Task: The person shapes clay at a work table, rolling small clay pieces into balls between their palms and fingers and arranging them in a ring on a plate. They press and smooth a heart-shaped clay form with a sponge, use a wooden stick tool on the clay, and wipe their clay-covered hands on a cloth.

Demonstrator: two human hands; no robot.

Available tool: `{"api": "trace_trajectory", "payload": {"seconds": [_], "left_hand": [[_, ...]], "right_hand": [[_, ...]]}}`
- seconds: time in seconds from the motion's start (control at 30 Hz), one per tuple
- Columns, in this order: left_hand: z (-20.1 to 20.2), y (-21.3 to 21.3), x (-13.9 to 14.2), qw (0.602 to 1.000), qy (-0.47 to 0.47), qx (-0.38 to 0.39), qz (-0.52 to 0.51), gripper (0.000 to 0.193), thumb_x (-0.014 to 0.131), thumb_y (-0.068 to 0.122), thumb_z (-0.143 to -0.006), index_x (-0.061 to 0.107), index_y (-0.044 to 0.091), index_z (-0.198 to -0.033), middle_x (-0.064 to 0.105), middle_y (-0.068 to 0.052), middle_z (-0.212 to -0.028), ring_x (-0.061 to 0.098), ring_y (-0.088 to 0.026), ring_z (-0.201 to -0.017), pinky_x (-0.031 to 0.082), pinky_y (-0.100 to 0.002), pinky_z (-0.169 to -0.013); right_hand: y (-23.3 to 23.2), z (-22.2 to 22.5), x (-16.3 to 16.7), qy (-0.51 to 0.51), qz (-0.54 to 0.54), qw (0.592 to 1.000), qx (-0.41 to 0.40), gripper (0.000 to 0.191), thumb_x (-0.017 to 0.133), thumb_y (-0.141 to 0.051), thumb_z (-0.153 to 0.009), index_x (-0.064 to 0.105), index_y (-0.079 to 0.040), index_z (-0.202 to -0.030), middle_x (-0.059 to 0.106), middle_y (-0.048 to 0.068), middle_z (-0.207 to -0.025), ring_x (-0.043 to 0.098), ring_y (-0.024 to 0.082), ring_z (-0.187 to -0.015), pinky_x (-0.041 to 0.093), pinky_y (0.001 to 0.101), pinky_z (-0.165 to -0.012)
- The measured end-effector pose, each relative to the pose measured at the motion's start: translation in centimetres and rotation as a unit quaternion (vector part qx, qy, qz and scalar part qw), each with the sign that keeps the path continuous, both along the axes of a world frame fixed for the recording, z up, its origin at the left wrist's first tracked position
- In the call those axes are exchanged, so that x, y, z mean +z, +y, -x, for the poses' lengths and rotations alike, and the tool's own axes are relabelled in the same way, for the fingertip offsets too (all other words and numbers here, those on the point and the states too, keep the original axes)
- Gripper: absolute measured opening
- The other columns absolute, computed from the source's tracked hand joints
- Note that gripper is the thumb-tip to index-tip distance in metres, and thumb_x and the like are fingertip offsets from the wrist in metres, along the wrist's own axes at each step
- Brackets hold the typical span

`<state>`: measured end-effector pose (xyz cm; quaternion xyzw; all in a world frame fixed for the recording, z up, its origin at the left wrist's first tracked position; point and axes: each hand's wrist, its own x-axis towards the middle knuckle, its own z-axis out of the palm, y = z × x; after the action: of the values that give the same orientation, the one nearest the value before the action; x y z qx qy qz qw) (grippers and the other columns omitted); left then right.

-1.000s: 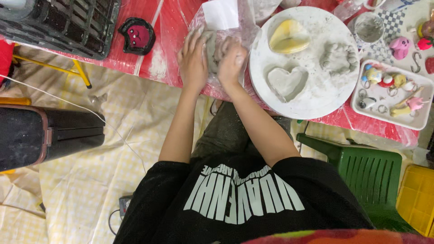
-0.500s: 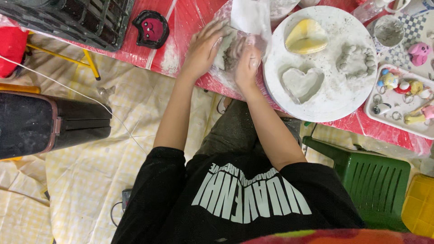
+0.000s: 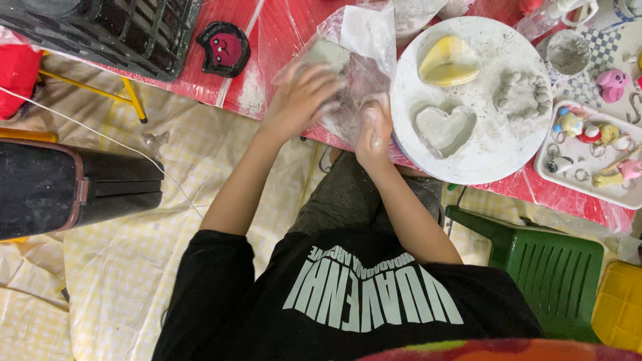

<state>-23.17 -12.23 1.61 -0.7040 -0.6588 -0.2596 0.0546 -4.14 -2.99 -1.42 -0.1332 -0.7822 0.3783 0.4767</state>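
A clear plastic bag [image 3: 366, 70] holding a grey lump of clay [image 3: 328, 53] lies on the red-covered table [image 3: 281, 40]. My left hand [image 3: 301, 100] curls over the bag's near left side, its fingers blurred, gripping the plastic just below the clay. At the bag's near right edge, by the table's front, my right hand [image 3: 374, 130] pinches the plastic. A round white plate [image 3: 488, 157] sits right beside this hand. It carries a heart-shaped clay dish [image 3: 445, 127], a yellow piece [image 3: 448, 60] and a grey paw-like clay piece [image 3: 523, 93].
A white tray [image 3: 555, 170] of small coloured figures stands right of the plate. A dark face-shaped dish [image 3: 226, 47] and a black crate [image 3: 100, 27] are at the left of the table. A black case [image 3: 67, 187], a green stool [image 3: 535, 261] and a yellow stool [image 3: 618, 307] stand on the floor.
Both hands lay flat on the bag before. Now the left hand has curled around it and the right has drawn back to its near edge, pinching the plastic. The view has shifted.
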Motion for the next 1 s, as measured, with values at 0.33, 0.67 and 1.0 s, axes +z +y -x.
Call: {"api": "trace_trajectory", "payload": {"seconds": [0.33, 0.67, 1.0], "left_hand": [[-1.8, 2.4, 0.1, 0.951, 0.294, 0.024, 0.089, 0.035, 0.065, 0.022, -0.088, 0.074, 0.013, -0.12, 0.074, -0.004, -0.116, 0.048, -0.025, -0.142, 0.006, -0.059, -0.127], [-0.9, 1.3, -1.6, 0.979, 0.2, -0.004, 0.033, 0.017, 0.064, 0.015, -0.087, 0.076, 0.016, -0.099, 0.074, 0.001, -0.099, 0.051, -0.023, -0.141, 0.009, -0.061, -0.128], [-1.4, 0.6, -1.6, 0.983, 0.184, 0.018, -0.003, 0.017, 0.064, 0.012, -0.085, 0.074, 0.008, -0.099, 0.072, -0.005, -0.092, 0.055, -0.023, -0.138, 0.017, -0.058, -0.128]], "right_hand": [[-3.3, -2.0, 2.6, -0.239, -0.057, 0.965, -0.093, 0.024, 0.067, 0.001, -0.095, 0.057, 0.003, -0.117, 0.048, 0.026, -0.116, 0.056, 0.045, -0.107, 0.048, 0.0511, -0.091], [-2.4, -2.7, 3.6, -0.254, -0.113, 0.96, -0.044, 0.044, 0.076, -0.009, -0.084, 0.063, 0.008, -0.123, 0.052, 0.031, -0.123, 0.054, 0.048, -0.112, 0.047, 0.0516, -0.097], [-1.3, 1.3, 1.5, -0.273, -0.133, 0.947, -0.103, 0.028, 0.074, -0.001, -0.082, 0.072, 0.001, -0.11, 0.065, 0.016, -0.117, 0.057, 0.039, -0.115, 0.049, 0.0486, -0.099]]}}
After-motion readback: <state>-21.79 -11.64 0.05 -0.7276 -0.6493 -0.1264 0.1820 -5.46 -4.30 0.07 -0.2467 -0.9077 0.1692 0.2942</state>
